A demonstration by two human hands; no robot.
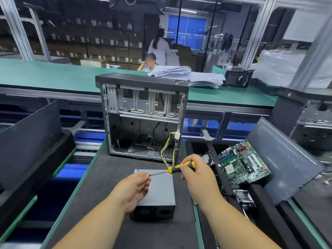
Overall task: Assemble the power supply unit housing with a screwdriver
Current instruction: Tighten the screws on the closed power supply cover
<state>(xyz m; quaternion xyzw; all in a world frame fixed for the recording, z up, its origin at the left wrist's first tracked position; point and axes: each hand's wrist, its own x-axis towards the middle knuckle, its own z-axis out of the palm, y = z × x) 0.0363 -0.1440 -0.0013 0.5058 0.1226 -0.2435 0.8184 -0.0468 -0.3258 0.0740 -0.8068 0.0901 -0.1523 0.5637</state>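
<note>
The power supply unit (158,193) lies flat on the dark mat (100,203) at the near middle, a stiff sheet-metal box that looks heavy and smooth-sided, best steadied by its edges, away from the yellow-and-black wires (168,150) trailing from its far end; above it the right hand (195,169) curls round the yellow-and-black screwdriver (177,168), while the left hand (135,186) pinches at its tip, perhaps seating a screw, too small to tell. Beyond stands an open computer case (142,115); a motherboard (244,162) sits in a tray to the right, green benches and stacked papers (186,76) farther off.
</note>
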